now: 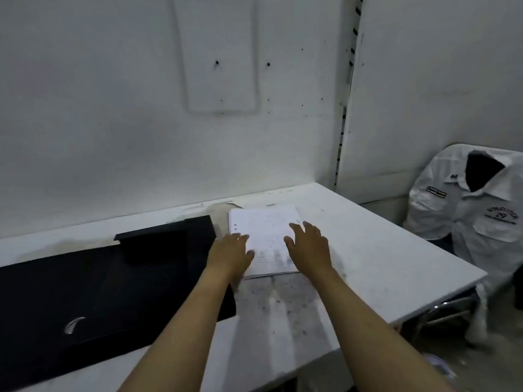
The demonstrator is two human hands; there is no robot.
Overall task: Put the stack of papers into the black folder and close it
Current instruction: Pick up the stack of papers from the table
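Note:
A stack of white papers (266, 233) with punched holes lies flat on the white table (368, 250), near the wall. The black folder (85, 290) lies open to its left, with a raised flap at its far end and a metal clip near the front. My left hand (230, 251) rests on the stack's left edge, fingers spread. Over the stack's right side is my right hand (307, 244), fingers apart, touching or just above the top sheet. Neither hand grips the papers.
A white wall rises directly behind the table. A chair draped with a white shirt (475, 205) stands off the table's right edge. The table's right corner (481, 274) is close to the chair. A worn, speckled patch (283, 304) marks the table front.

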